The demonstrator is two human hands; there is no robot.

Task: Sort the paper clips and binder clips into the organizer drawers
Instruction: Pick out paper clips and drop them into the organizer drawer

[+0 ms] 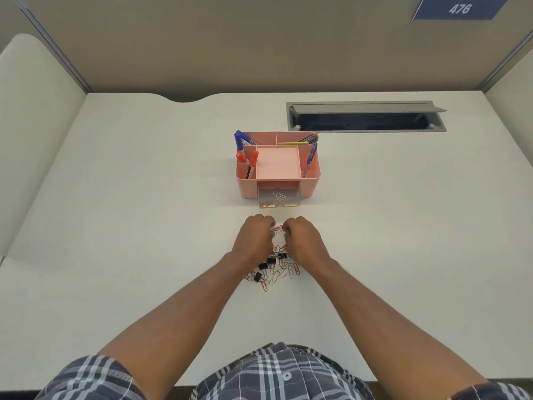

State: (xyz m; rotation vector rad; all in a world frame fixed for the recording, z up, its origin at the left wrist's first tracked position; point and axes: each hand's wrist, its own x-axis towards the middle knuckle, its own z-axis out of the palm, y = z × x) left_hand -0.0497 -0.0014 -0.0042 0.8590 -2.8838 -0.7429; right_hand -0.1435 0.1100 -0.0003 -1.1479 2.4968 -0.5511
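Note:
A pink desk organizer [310, 183] stands mid-desk with pens in its side slots. Its clear drawer [279, 200] is pulled out toward me and holds a few paper clips. In front of it lies a heap of red and silver paper clips [284, 271] with several black binder clips [263, 266] mixed in. My left hand [253, 239] and my right hand [302, 241] hover over the far end of the heap, fingers curled, pinching red paper clips [277, 228] between them. The hands hide part of the heap.
A grey cable hatch [366, 116] lies open in the desk behind and right of the organizer. Partition walls close the desk at the back and both sides. A blue sign reading 476 [458, 8] hangs at the top right.

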